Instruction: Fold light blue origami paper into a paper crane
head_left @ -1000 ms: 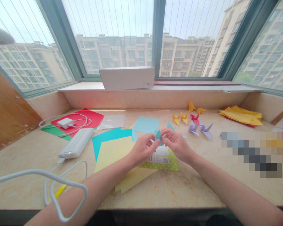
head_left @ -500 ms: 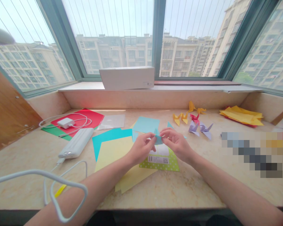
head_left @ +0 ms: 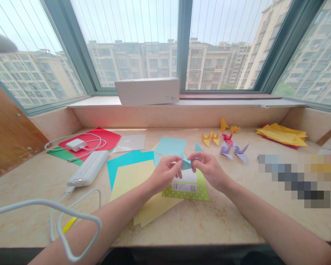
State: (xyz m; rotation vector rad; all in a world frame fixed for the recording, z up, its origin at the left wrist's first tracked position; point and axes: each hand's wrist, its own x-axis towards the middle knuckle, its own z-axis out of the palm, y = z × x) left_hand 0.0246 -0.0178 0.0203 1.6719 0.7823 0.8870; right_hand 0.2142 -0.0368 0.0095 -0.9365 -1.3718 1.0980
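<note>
A small folded piece of light-blue origami paper (head_left: pixel 186 164) is held between my two hands above the counter. My left hand (head_left: pixel 169 169) pinches its left side between thumb and fingers. On its other side, my right hand (head_left: pixel 205 166) grips the edge with thumb and forefinger, the other fingers curled. Below lies a green polka-dot packet (head_left: pixel 201 189) with white labels. Flat light-blue sheets (head_left: pixel 171 145) lie just beyond my hands, and pale yellow sheets (head_left: pixel 134 176) spread to the left. Another light-blue folded piece (head_left: pixel 198 147) shows partly behind my right hand.
Folded paper cranes in yellow, red and lilac (head_left: pixel 240 151) stand at the back right, near a stack of yellow paper (head_left: pixel 284 134). On the left are a white power bank (head_left: pixel 88 168), a charger (head_left: pixel 76 145), a looping cable (head_left: pixel 99 224) and red paper (head_left: pixel 110 137). A white box (head_left: pixel 147 91) rests on the sill.
The fingers of my right hand have curled in and shifted lower on the light-blue paper, whose raised point now leans over. My left hand keeps nearly the same grip.
</note>
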